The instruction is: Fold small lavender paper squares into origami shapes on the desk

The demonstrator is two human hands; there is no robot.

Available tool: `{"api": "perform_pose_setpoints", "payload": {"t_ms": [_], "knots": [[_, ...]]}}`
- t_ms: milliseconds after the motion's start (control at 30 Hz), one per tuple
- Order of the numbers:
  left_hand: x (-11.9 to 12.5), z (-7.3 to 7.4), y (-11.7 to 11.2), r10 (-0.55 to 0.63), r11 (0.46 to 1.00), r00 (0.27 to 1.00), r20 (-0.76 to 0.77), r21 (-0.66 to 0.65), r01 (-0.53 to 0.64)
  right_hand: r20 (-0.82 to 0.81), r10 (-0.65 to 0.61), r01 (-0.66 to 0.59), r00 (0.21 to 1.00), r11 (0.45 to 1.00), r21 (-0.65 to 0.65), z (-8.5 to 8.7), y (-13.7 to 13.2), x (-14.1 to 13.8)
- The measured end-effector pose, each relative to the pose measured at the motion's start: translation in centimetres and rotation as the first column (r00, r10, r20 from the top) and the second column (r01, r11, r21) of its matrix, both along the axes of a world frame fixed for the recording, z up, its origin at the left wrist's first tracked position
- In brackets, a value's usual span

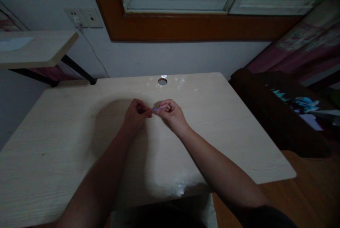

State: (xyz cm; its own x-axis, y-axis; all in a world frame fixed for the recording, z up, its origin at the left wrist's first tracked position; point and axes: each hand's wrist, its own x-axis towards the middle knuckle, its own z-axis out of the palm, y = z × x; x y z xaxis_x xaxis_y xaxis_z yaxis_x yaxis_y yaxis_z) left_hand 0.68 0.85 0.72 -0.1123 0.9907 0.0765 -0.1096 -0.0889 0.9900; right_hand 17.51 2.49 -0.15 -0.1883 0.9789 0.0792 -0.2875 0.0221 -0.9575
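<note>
My left hand and my right hand meet over the middle of a pale wooden table. Both are curled into a pinch, fingertips nearly touching. Between them sits a tiny purple and pink object, too small and dim to name. Each hand pinches one end of it. Both forearms reach in from the bottom of the view.
A round cable hole lies at the table's far edge. A wall with sockets and a wood-framed window stand behind. A shelf juts out at the left. Dark furniture with papers stands at the right.
</note>
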Motion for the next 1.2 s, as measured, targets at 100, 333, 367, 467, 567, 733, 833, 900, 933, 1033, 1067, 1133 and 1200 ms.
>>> {"api": "perform_pose_setpoints", "payload": {"t_ms": [100,333,367,467,567,733,833,900,933,1033,1067,1133,1200], "knots": [[-0.1,-0.3,0.1,0.008,1.000,1.000,-0.016,0.016,-0.008,0.026,0.005,-0.006,1.000,0.999,0.038,-0.1,-0.1,0.0],[-0.4,-0.7,-0.1,-0.076,0.997,0.995,-0.062,0.020,0.078,0.050,0.055,-0.057,0.997,0.997,0.042,0.1,-0.1,0.2],[-0.4,-0.7,-0.1,-0.082,0.996,0.994,-0.067,0.023,0.084,0.058,0.055,-0.057,0.997,0.998,0.036,0.0,-0.1,0.2],[-0.4,-0.7,-0.1,-0.102,0.993,0.993,-0.057,0.051,0.105,0.086,0.040,-0.042,0.996,0.999,0.021,-0.1,-0.1,0.1],[-0.4,-0.9,0.0,-0.115,0.990,0.992,-0.047,0.077,0.119,0.099,0.018,-0.020,0.995,1.000,0.022,-0.3,-0.1,0.0],[-0.6,-1.1,0.2,-0.086,0.992,0.994,-0.066,0.086,0.092,0.053,0.009,-0.011,0.999,0.999,0.033,-0.1,-0.2,-0.1],[-0.7,-1.0,0.2,-0.065,0.994,0.994,-0.083,0.087,0.072,0.059,0.035,-0.037,0.998,0.999,0.029,0.0,-0.3,0.0],[-0.8,-0.9,0.2,-0.053,0.994,0.994,-0.099,0.087,0.062,0.072,0.041,-0.043,0.997,0.999,0.023,-0.1,-0.3,0.0],[-0.8,-0.9,0.2,-0.051,0.994,0.993,-0.107,0.088,0.060,0.077,0.040,-0.041,0.996,0.999,0.021,-0.1,-0.3,0.0],[-0.8,-0.8,0.1,-0.054,0.993,0.991,-0.122,0.093,0.066,0.082,0.022,-0.024,0.996,0.999,0.028,-0.3,-0.1,0.0],[-0.8,-0.7,0.1,-0.055,0.993,0.990,-0.127,0.093,0.067,0.085,0.015,-0.018,0.996,0.999,0.034,-0.3,0.0,0.0],[-0.8,-0.7,0.1,-0.051,0.994,0.989,-0.140,0.093,0.065,0.098,0.008,-0.013,0.995,0.999,0.042,-0.2,0.0,0.0],[-0.8,-0.7,0.1,-0.046,0.994,0.989,-0.143,0.093,0.059,0.109,0.006,-0.012,0.994,0.999,0.048,-0.1,0.0,-0.1]]}}
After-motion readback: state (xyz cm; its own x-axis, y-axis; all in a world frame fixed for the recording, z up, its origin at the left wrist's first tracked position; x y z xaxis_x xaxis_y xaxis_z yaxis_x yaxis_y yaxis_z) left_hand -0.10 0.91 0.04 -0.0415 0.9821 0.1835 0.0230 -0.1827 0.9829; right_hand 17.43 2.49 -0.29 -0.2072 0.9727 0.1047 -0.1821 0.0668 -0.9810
